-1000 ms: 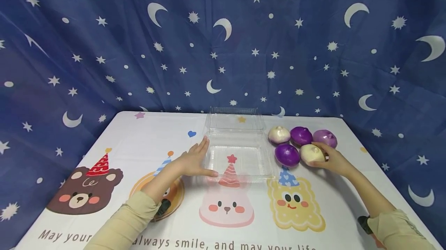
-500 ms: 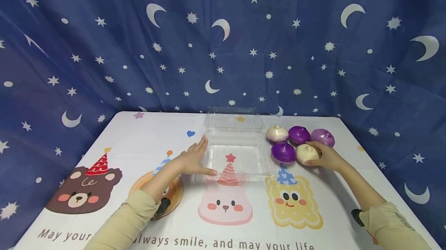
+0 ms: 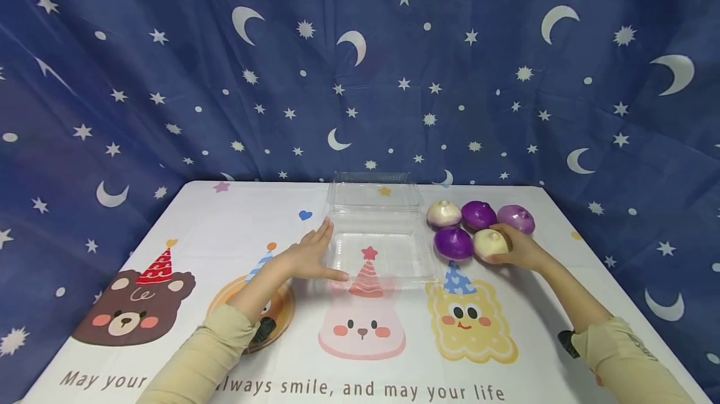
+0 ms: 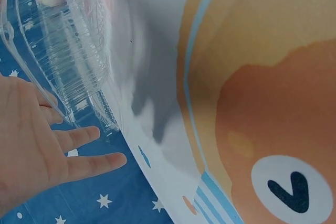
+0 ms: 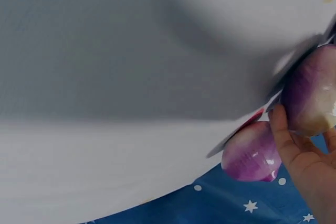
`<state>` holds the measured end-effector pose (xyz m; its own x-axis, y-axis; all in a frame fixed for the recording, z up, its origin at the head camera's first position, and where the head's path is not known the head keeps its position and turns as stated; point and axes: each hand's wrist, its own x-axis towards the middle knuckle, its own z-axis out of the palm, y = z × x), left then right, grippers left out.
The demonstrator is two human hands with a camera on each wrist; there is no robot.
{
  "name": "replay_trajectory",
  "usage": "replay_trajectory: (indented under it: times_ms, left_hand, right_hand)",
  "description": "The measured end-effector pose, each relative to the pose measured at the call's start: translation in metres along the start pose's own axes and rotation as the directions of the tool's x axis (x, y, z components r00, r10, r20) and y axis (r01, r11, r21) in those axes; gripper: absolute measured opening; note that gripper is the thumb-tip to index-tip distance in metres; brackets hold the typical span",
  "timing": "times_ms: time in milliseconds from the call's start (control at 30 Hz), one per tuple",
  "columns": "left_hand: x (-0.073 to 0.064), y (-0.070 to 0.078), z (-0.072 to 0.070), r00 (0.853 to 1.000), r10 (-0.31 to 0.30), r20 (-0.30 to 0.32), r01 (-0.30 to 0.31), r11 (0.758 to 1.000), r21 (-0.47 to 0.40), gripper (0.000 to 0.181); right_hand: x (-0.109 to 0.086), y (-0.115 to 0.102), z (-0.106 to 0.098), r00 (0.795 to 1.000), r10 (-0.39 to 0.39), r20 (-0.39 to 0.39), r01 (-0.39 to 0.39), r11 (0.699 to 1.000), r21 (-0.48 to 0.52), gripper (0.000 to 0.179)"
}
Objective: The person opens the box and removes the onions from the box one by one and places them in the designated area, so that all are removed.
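Observation:
A clear plastic clamshell box (image 3: 382, 254) lies opened out on the table, its lid (image 3: 374, 194) folded back toward the curtain. My left hand (image 3: 306, 259) touches the box's left side with fingers spread and straight, thumb at the front corner. To the right of the box, my right hand (image 3: 520, 250) has its fingers around a cream-white onion (image 3: 489, 244) with a purplish underside (image 5: 315, 90). Close by sit two dark purple onions (image 3: 453, 243), another whitish onion (image 3: 444, 213) and a lighter purple onion (image 3: 516, 219). The held onion's right side is partly hidden by my fingers.
A white tablecloth (image 3: 247, 210) printed with cartoon figures and lettering covers the table. Behind its far edge hangs a blue curtain (image 3: 270, 129) with moons and stars. A dark wrist device (image 3: 568, 344) shows by the right sleeve (image 3: 624, 354).
The view shifts slightly, carrying the onions and box a little left and up in frame. My right hand stays at the cream-white onion, and the left hand keeps its place at the box.

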<state>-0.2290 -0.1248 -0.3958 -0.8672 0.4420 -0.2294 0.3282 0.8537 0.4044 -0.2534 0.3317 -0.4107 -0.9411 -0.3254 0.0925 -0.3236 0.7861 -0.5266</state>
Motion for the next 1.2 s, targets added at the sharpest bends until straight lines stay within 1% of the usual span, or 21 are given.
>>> replay_trajectory:
  times_ms: [133,267,367,433,567,667,767,967,1033,1100,1200]
  left_hand:
    - [-0.002,-0.001,-0.001,1.000,0.000,0.007,0.000,1.000,-0.029,0.119]
    - [-0.003,-0.002,0.001,1.000,0.017,-0.018,-0.018,0.998,-0.058,0.119]
    - [-0.004,-0.002,0.004,0.999,0.024,-0.036,-0.027,0.997,-0.077,0.118]
    - [-0.004,-0.002,0.007,0.999,0.033,-0.039,-0.036,0.995,-0.088,0.116]
    - [-0.005,-0.002,0.010,0.997,0.065,-0.044,-0.068,0.994,-0.087,0.111]
    - [-0.006,-0.001,0.009,0.996,0.071,-0.051,-0.074,0.995,-0.065,0.108]
    - [-0.006,-0.003,0.009,0.995,0.079,-0.069,-0.082,0.995,-0.050,0.105]
    - [-0.005,-0.005,0.011,0.990,0.084,-0.109,-0.089,0.995,-0.044,0.100]
    - [-0.005,-0.005,0.012,0.988,0.086,-0.127,-0.092,0.995,-0.042,0.097]
    - [-0.006,-0.006,0.013,0.983,0.096,-0.155,-0.103,0.994,-0.039,0.093]
    - [-0.007,-0.006,0.016,0.972,0.115,-0.207,-0.124,0.992,-0.028,0.086]
  right_hand:
    - [0.002,-0.001,0.003,1.000,0.023,-0.001,-0.023,1.000,-0.004,0.072]
    - [0.002,-0.001,0.005,0.999,0.025,-0.022,-0.025,1.000,-0.014,0.073]
    - [0.000,0.002,0.007,0.999,0.015,-0.036,-0.015,1.000,0.002,0.074]
    - [-0.001,0.004,0.009,0.999,0.024,-0.041,-0.024,1.000,0.018,0.076]
    - [-0.004,0.009,0.013,0.997,0.041,-0.059,-0.040,0.999,0.024,0.078]
    - [-0.003,0.009,0.013,0.997,0.038,-0.072,-0.037,0.999,0.017,0.078]
    - [-0.002,0.006,0.011,0.996,0.028,-0.082,-0.027,1.000,0.013,0.076]
    - [0.002,-0.003,0.007,0.996,0.050,-0.070,-0.049,0.999,0.024,0.072]
    - [0.002,-0.005,0.006,0.996,0.040,-0.077,-0.037,0.999,0.034,0.070]
    - [0.002,-0.007,0.004,0.995,0.019,-0.100,-0.016,1.000,0.027,0.067]
    - [0.001,-0.010,0.005,0.986,-0.042,-0.161,0.047,0.999,0.025,0.060]
